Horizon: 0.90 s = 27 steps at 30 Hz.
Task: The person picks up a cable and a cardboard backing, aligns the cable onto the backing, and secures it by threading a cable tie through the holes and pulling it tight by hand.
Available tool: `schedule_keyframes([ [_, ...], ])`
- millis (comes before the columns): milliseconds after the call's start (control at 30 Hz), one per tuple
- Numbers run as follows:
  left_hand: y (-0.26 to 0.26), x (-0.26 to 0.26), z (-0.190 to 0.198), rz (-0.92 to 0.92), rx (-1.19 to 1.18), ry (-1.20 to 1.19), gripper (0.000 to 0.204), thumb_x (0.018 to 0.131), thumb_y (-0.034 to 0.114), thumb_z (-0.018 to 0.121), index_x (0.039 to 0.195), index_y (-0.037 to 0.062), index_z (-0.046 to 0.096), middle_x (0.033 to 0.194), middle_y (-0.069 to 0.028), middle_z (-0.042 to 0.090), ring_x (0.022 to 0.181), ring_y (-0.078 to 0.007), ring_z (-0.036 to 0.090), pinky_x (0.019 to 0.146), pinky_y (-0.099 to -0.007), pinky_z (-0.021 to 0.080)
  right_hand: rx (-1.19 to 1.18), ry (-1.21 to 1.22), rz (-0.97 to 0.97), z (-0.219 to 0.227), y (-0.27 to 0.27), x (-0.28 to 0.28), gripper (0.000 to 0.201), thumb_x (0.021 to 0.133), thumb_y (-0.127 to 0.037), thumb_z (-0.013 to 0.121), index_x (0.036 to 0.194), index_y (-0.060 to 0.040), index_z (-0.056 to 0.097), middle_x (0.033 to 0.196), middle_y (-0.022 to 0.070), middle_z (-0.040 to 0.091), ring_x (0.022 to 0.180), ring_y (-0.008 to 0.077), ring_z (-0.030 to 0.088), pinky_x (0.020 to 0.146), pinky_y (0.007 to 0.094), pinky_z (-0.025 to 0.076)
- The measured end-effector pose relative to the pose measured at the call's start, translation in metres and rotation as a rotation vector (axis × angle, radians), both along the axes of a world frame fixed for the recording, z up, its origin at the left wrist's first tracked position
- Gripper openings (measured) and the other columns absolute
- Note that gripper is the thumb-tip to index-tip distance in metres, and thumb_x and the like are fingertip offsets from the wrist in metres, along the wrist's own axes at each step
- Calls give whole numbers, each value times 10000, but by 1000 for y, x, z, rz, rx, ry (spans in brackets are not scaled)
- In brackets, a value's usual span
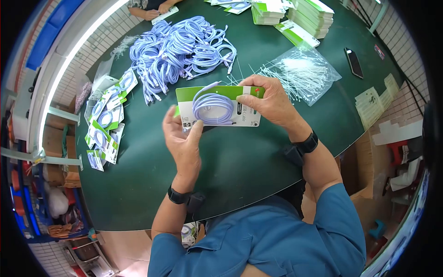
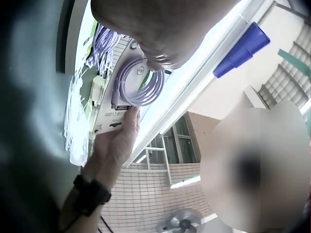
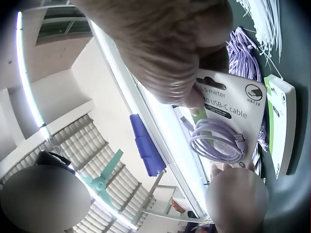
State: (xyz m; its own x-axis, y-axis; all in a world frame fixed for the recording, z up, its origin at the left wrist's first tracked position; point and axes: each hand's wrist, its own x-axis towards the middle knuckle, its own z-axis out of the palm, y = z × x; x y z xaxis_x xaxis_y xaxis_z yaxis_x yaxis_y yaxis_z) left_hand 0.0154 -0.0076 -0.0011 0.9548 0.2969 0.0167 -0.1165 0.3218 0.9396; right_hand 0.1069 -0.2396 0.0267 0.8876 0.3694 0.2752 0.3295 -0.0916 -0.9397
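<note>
Left hand: The person's left hand (image 1: 182,145) pinches the near left part of a white-and-green card (image 1: 249,119), thumb on the front face.
Right hand: The right hand (image 1: 272,101) clamps the card's opposite end, thumb in front and fingers behind.
Card: Held up between the two hands above a dark green table (image 1: 244,161), its printed face, lettered "USB-C cable", turned toward the wearer.
Coiled cable: A lavender coil (image 1: 229,111) lies against the card's front, between the two thumbs.
Beyond the left hand: A large heap of lavender cables (image 1: 177,51) spreads across the table.
Left of the left hand: Carded cables (image 1: 106,120) lie in an overlapping pile.
Beyond the right hand: White ties (image 1: 295,74) fan out from a clear bag, with stacked cards (image 1: 314,18) farther off.
Right of the right hand: A dark phone (image 1: 354,62) lies well apart.
</note>
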Motion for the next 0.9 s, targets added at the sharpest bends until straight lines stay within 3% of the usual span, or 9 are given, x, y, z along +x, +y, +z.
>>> schedule_keyframes([
  [67, 7, -5, 11, 367, 842, -341, 669, 877, 104, 833, 1456, 6, 512, 1349, -159, 591, 1335, -274, 544, 1070, -480, 519, -27, -9, -4, -1, 2, -1, 235, 875, -123, 820, 1061, 0, 748, 864, 25, 725, 752, 75, 659, 689, 244, 541],
  [100, 11, -8, 20, 377, 835, -329, 669, 877, 104, 833, 1456, 6, 512, 1349, -159, 591, 1335, -274, 544, 1070, -480, 519, -39, -20, 17, -1, 4, -3, 235, 874, -121, 820, 1061, 2, 748, 868, 26, 726, 755, 75, 659, 691, 245, 541],
  [200, 18, -9, 45, 252, 1571, -388, 750, 798, 120, 861, 1465, 17, 534, 1366, -195, 563, 1410, -340, 457, 1173, -572, 361, -78, -46, 79, -1, 10, -7, 236, 871, -118, 818, 1059, 6, 746, 877, 30, 728, 760, 73, 661, 696, 247, 540],
  [367, 17, 3, 33, 122, 1649, -403, 688, 759, 117, 847, 1399, 34, 611, 1217, -158, 612, 1264, -333, 560, 1175, -579, 338, -149, -54, 99, -6, 15, -11, 227, 866, -97, 810, 1058, 6, 745, 879, 34, 724, 761, 77, 662, 687, 259, 536],
  [467, 19, 9, 23, 11, 1660, -449, 635, 745, 81, 819, 1360, 83, 661, 1047, -95, 626, 1069, -294, 627, 1136, -566, 386, -190, -72, 120, -13, 17, -11, 228, 858, -77, 806, 1065, -1, 746, 889, 40, 729, 768, 83, 664, 680, 272, 536],
  [600, 15, 12, 22, 1, 1609, -520, 583, 744, 58, 799, 1315, 122, 700, 930, -54, 613, 897, -273, 633, 1052, -523, 450, -54, -281, 84, -17, 24, -14, 247, 843, -72, 828, 1075, -33, 754, 909, 51, 735, 759, 133, 673, 672, 308, 546],
  [700, 12, 13, 20, -9, 1627, -530, 608, 731, 57, 800, 1324, 146, 699, 926, -51, 621, 881, -269, 637, 968, -483, 483, -245, -613, 66, -14, 24, -14, 250, 817, -77, 845, 1050, -66, 756, 924, 63, 735, 770, 210, 690, 682, 346, 559],
  [900, 10, 12, 11, 14, 1554, -529, 610, 714, 43, 794, 1307, 144, 698, 909, -54, 639, 852, -278, 641, 835, -431, 506, -286, -751, 31, -17, 26, -12, 211, 804, -79, 837, 993, -86, 742, 925, 65, 723, 794, 269, 696, 688, 361, 561],
])
